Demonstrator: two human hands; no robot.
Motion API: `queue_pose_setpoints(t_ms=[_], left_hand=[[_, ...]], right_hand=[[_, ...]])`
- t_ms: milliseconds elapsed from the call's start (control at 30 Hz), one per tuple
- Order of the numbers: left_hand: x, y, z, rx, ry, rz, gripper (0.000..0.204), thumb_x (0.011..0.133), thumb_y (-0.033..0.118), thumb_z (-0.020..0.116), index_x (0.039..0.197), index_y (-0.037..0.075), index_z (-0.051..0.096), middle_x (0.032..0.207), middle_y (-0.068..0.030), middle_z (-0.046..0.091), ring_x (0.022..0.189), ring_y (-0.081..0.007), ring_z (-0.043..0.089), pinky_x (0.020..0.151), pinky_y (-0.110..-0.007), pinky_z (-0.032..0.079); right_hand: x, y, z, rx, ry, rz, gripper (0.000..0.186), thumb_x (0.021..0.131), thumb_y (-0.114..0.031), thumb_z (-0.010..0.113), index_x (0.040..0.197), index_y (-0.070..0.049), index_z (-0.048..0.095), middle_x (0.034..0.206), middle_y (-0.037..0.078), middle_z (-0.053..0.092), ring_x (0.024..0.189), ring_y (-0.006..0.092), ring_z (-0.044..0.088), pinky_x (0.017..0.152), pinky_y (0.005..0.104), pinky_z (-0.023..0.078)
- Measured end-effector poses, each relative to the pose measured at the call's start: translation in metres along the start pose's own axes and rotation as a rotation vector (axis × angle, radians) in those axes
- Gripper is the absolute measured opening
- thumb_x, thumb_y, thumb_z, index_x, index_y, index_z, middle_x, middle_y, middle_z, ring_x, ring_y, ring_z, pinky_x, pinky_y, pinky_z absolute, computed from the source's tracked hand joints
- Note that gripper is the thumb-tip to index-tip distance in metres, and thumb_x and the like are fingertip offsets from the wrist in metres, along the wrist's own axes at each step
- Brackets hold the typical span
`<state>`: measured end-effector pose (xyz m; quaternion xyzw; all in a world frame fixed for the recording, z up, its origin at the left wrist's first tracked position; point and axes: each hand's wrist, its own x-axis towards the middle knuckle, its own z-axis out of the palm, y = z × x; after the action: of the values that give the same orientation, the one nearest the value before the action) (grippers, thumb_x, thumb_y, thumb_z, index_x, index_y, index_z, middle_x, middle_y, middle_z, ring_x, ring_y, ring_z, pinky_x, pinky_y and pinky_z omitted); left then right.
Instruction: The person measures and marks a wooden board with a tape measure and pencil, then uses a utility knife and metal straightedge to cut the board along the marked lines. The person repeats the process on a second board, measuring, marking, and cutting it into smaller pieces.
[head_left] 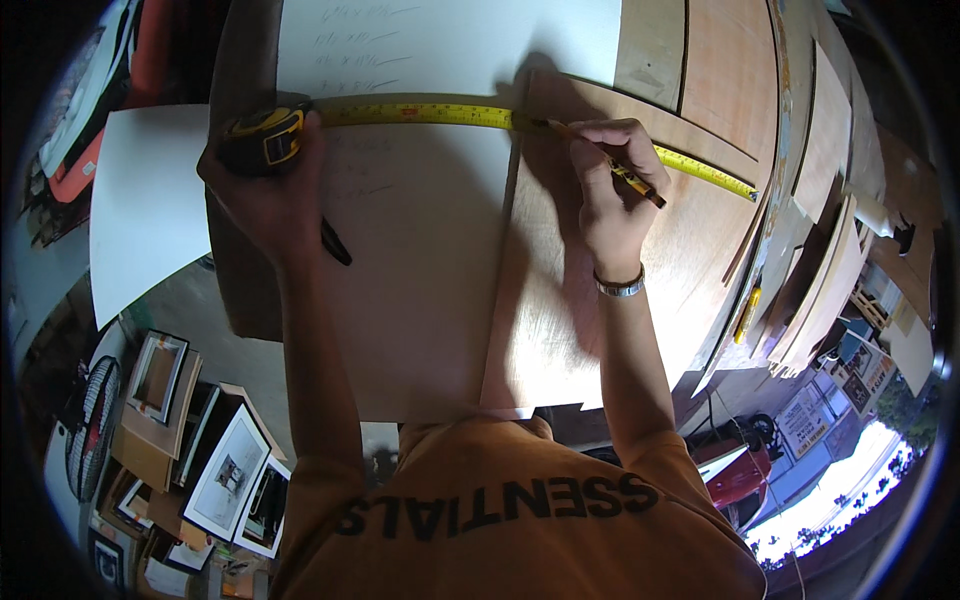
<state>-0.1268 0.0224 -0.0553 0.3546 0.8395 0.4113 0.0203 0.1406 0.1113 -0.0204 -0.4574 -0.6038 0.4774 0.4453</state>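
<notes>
"Where was the tape measure (262, 142)?"
"Gripped in the left hand (265, 195), its blade (420, 113) stretched rightward beneath the right hand (611, 195)."
"And that one?"
"It gripped a pencil (634, 181), tip near the blade."

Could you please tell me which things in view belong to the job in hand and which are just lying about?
Apparently in use:
tape measure in the left hand
pencil in the right hand
plywood panel and white sheet beneath

Apparently just lying about:
fan
framed picture
yellow-handled tool
</notes>
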Motion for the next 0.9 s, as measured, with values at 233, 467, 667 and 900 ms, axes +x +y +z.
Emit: queue_pose_setpoints(t_ms=[233,467,667,900], left_hand=[[0.0,0.003,0.001,-0.027,-0.01,0.042,0.083,0.075,0.027,0.093,0.133,-0.004,0.042,0.124,-0.0196,0.05,0.113,-0.0267,0.058,0.098,-0.039,0.055],[-0.001,0.001,0.003,-0.03,0.013,0.014,0.085,0.072,0.027,0.095,0.132,-0.005,0.044,0.122,-0.0199,0.051,0.111,-0.0268,0.057,0.098,-0.04,0.053],[0.002,-0.005,0.002,-0.006,-0.018,0.059,0.089,0.069,0.035,0.096,0.131,-0.005,0.046,0.121,-0.0193,0.053,0.113,-0.0305,0.054,0.102,-0.046,0.046],[0.004,-0.013,0.002,-0.024,-0.055,0.039,0.09,0.068,0.041,0.096,0.129,-0.003,0.048,0.12,-0.0183,0.054,0.116,-0.0338,0.05,0.104,-0.052,0.039]], right_hand=[[0.001,0.008,0.009,-0.013,0.003,-0.071,0.01,0.081,0.01,0.052,0.079,0.007,0.062,0.077,0.007,0.064,0.065,0.0102,0.055,0.062,0.0235,0.045],[0.003,0.014,0.01,-0.101,0.008,-0.107,0.012,0.079,0.01,0.051,0.075,0.007,0.061,0.072,0.008,0.062,0.063,0.0113,0.054,0.06,0.0244,0.044],[0.005,0.014,0.011,-0.172,0.0,-0.13,0.012,0.079,0.009,0.052,0.074,0.006,0.062,0.07,0.008,0.062,0.062,0.0116,0.055,0.059,0.0247,0.044],[0.005,0.014,0.011,-0.185,-0.015,-0.118,0.013,0.079,0.009,0.051,0.073,0.006,0.062,0.071,0.009,0.062,0.062,0.0119,0.056,0.059,0.0252,0.044]])
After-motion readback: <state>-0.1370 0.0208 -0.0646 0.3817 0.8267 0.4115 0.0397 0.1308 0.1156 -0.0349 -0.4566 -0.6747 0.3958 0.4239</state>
